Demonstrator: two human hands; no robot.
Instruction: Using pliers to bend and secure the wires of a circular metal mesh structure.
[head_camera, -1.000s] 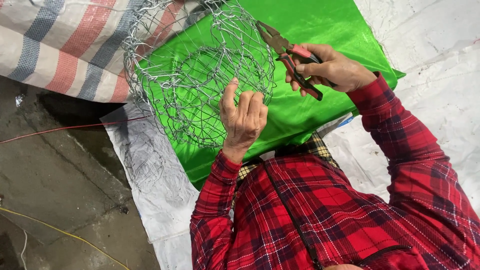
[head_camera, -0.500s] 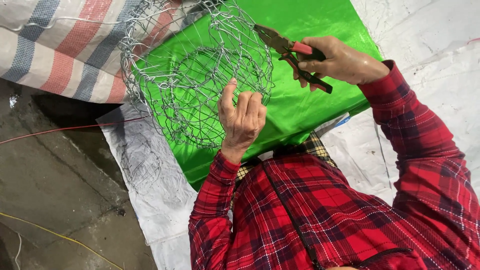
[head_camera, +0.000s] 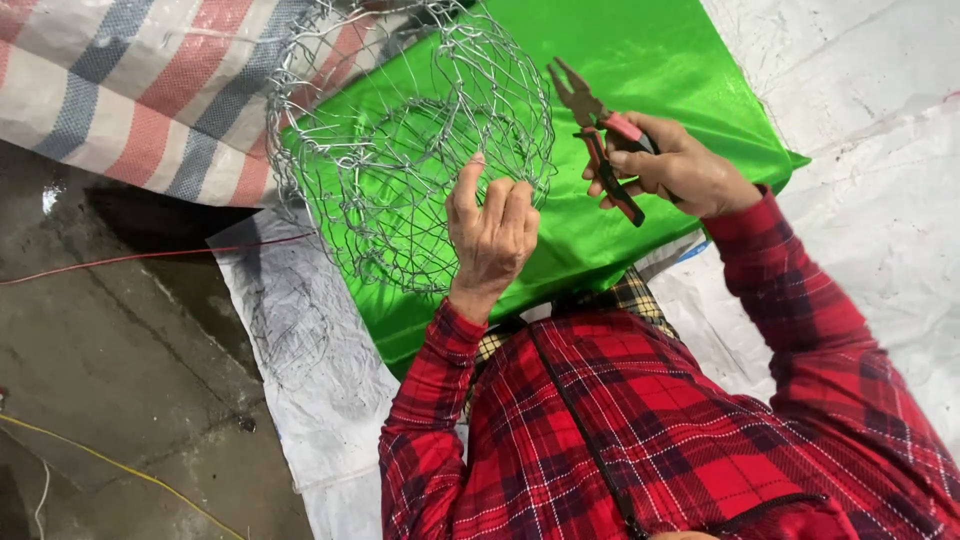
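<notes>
I am looking down at one round cage of silvery woven wire mesh (head_camera: 400, 150), lying over a shiny green plastic sheet (head_camera: 660, 90). My left hand (head_camera: 492, 232) is gripping the cage's near rim, fingers curled through the mesh. My right hand (head_camera: 672, 168) is clenching one pair of red-handled pliers (head_camera: 600, 135), jaws parted. The pliers' long axis is pointing up and left toward the cage, which is sitting just left of their tip. I am counting two hands, one cage, one tool.
</notes>
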